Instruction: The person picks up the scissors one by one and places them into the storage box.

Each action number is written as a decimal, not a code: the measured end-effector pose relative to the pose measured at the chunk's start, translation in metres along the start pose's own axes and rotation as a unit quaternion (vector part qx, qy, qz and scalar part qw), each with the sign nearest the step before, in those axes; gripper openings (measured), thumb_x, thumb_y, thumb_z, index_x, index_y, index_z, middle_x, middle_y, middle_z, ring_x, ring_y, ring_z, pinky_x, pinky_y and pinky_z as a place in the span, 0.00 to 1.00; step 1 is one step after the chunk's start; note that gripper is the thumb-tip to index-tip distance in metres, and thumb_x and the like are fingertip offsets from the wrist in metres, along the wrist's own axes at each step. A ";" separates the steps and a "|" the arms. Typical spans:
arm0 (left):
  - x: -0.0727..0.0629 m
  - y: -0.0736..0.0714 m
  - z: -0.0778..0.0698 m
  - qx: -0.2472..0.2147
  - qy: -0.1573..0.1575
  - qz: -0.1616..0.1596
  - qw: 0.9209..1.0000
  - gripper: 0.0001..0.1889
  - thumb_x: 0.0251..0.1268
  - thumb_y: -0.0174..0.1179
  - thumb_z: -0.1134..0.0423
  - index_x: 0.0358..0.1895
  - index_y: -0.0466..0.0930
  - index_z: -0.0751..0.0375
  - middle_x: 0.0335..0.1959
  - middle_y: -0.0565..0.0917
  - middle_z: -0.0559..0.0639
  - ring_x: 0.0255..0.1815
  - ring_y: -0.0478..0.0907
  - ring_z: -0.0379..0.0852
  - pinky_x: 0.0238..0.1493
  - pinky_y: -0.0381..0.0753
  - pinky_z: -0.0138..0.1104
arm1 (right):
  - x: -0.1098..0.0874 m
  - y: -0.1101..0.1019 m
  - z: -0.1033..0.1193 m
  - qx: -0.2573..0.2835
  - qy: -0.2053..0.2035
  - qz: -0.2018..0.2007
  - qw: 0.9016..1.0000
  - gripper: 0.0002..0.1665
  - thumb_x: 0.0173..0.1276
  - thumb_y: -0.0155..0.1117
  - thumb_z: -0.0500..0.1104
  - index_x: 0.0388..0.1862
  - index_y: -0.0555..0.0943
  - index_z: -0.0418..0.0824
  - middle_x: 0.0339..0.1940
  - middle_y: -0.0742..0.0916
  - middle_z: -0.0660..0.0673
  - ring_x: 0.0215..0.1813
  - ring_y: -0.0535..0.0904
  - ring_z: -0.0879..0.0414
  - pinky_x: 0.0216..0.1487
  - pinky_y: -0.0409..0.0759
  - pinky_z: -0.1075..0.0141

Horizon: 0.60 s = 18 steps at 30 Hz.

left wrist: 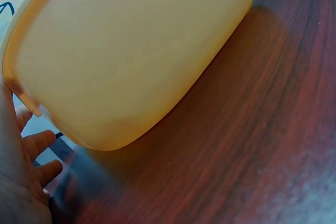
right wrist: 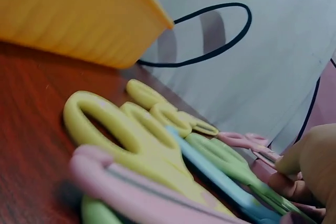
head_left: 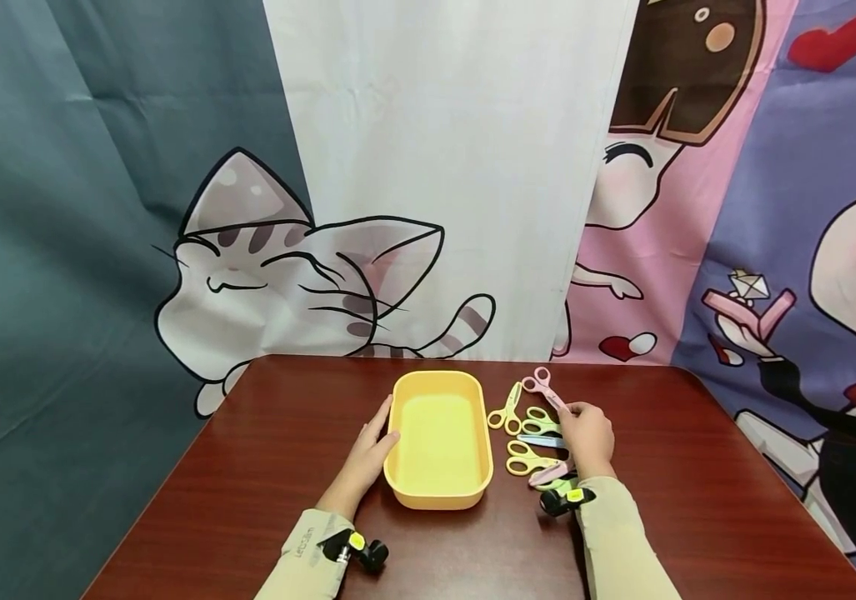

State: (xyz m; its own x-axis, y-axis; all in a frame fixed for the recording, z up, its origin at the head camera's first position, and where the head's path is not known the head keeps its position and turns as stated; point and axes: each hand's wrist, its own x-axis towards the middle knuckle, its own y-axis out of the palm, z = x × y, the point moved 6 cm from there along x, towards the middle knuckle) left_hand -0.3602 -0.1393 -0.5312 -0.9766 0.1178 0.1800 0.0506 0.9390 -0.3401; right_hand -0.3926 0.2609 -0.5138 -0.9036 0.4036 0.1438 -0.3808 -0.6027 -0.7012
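Note:
My left hand (head_left: 362, 462) holds the left side of a yellow plastic bin (head_left: 438, 502), thumb over the rim and fingers along the outer wall. In the left wrist view the fingers (left wrist: 39, 144) are spread beside the bin's end. To the right of the bin, my right hand (head_left: 588, 435) pinches pink scissors (head_left: 540, 382) by the blade end, with the handle loops pointing away. Under and beside this hand lie yellow scissors (right wrist: 136, 142), green scissors (right wrist: 223, 153), a blue pair (head_left: 543, 441) and a second pink pair (right wrist: 142, 190).
Another yellow pair of scissors (head_left: 506, 414) lies close to the bin's right wall. Everything rests on a dark red-brown wooden table (head_left: 247, 492). Behind its far edge hangs a printed curtain (head_left: 435, 167) with cartoon figures.

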 end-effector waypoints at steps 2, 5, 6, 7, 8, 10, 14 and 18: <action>0.000 0.000 0.000 0.000 0.001 0.000 1.000 0.33 0.76 0.51 0.60 0.81 0.54 0.43 0.79 0.60 0.48 0.82 0.41 0.63 0.78 0.34 0.58 | 0.000 -0.003 -0.002 0.026 0.010 -0.015 0.999 0.18 0.72 0.58 0.47 0.50 0.86 0.38 0.47 0.88 0.35 0.50 0.81 0.36 0.47 0.76 0.43; 0.000 0.000 -0.001 0.000 0.008 -0.002 1.000 0.33 0.76 0.51 0.61 0.81 0.54 0.44 0.79 0.60 0.50 0.82 0.42 0.63 0.78 0.34 0.59 | 0.000 -0.006 -0.002 0.047 0.015 -0.027 0.998 0.18 0.71 0.59 0.48 0.49 0.87 0.38 0.46 0.88 0.35 0.50 0.81 0.36 0.46 0.76 0.43; 0.000 0.000 -0.002 0.001 0.009 -0.003 1.000 0.33 0.76 0.51 0.61 0.81 0.54 0.44 0.79 0.60 0.50 0.82 0.42 0.63 0.78 0.34 0.59 | 0.000 -0.007 -0.002 0.049 0.014 -0.028 0.998 0.18 0.72 0.59 0.48 0.50 0.87 0.39 0.46 0.88 0.35 0.50 0.81 0.36 0.46 0.76 0.43; 0.000 0.000 -0.003 0.001 0.011 -0.003 1.000 0.33 0.76 0.51 0.62 0.81 0.54 0.45 0.79 0.60 0.51 0.82 0.43 0.63 0.78 0.34 0.59 | 0.001 -0.007 -0.002 0.049 0.011 -0.029 0.998 0.18 0.72 0.59 0.48 0.50 0.86 0.39 0.46 0.88 0.35 0.51 0.81 0.36 0.46 0.77 0.44; 0.000 0.000 -0.003 0.003 0.009 -0.004 1.000 0.33 0.77 0.51 0.62 0.81 0.54 0.45 0.79 0.60 0.50 0.82 0.43 0.63 0.78 0.35 0.59 | 0.001 -0.007 -0.001 0.050 0.010 -0.028 0.998 0.18 0.72 0.59 0.48 0.51 0.86 0.39 0.47 0.88 0.35 0.51 0.81 0.36 0.46 0.77 0.44; 0.000 0.000 -0.004 0.000 0.009 -0.004 1.000 0.33 0.77 0.51 0.63 0.81 0.54 0.46 0.79 0.60 0.52 0.81 0.43 0.64 0.78 0.34 0.60 | 0.001 -0.006 -0.002 0.053 0.010 -0.023 0.998 0.19 0.73 0.59 0.48 0.53 0.85 0.39 0.47 0.88 0.36 0.52 0.81 0.36 0.47 0.77 0.44; -0.001 0.000 -0.006 -0.011 0.003 -0.002 1.000 0.32 0.77 0.50 0.66 0.81 0.54 0.52 0.79 0.59 0.57 0.81 0.41 0.68 0.77 0.32 0.62 | 0.001 -0.006 -0.002 0.060 0.015 -0.007 0.998 0.20 0.72 0.62 0.48 0.56 0.84 0.39 0.48 0.88 0.36 0.52 0.80 0.37 0.48 0.76 0.45; -0.001 0.001 -0.006 -0.014 0.001 -0.003 1.000 0.32 0.77 0.50 0.67 0.81 0.53 0.54 0.79 0.58 0.59 0.81 0.40 0.69 0.77 0.31 0.63 | 0.001 -0.005 -0.003 0.034 0.014 0.015 0.999 0.20 0.70 0.65 0.47 0.56 0.83 0.39 0.46 0.87 0.36 0.48 0.80 0.39 0.45 0.76 0.47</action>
State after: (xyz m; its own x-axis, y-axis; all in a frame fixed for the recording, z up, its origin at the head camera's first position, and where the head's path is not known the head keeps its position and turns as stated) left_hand -0.3583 -0.1365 -0.5265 -0.9766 0.1119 0.1837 0.0496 0.9483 -0.3136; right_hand -0.3914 0.2666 -0.5118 -0.9093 0.4031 0.1036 -0.3673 -0.6600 -0.6553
